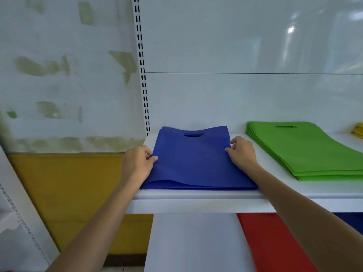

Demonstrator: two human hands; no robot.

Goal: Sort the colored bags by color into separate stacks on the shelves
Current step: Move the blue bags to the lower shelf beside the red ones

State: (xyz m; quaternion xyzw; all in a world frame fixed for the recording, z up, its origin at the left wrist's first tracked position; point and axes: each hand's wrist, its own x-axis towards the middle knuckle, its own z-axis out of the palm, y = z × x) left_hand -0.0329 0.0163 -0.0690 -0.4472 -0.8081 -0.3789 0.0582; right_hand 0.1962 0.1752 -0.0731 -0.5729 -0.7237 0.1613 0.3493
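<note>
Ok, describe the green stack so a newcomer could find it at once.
Start at the white shelf. Right of the blue stack that the left hand and right hand grip lies the green stack. It alone is green, with no hand on it.

Three stacks are set in a row on the upper shelf (196,195): the left stack (193,165) at its left end, the middle stack (306,152) apart to the right, the third stack (358,130) at the right edge. The left stack is held at its sides by the left hand (137,163) and the right hand (243,152).
</note>
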